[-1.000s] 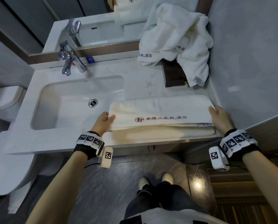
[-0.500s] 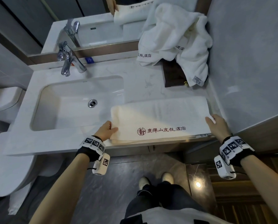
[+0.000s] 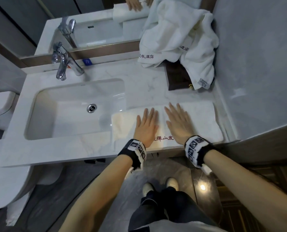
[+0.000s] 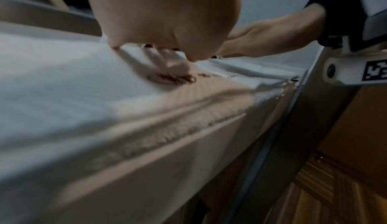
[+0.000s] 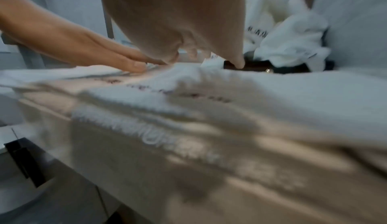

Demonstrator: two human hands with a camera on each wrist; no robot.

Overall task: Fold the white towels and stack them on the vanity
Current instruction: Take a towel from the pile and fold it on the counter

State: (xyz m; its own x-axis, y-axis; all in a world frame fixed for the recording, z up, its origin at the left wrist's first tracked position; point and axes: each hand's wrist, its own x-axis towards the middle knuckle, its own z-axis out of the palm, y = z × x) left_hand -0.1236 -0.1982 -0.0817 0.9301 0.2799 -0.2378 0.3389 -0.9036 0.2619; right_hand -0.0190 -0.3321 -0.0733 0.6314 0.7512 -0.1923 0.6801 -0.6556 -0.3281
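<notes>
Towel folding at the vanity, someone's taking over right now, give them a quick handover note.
Left hand: open, flat on the folded towel.
Right hand: open, flat beside it on the same towel.
Folded towel lies along the vanity front edge, right of the sink, lettering up.
Unfolded towels are heaped at the back right corner.
Done: this towel is folded lengthwise and is being pressed flat.
Left: finish its fold, fold the heap, stack.
</notes>
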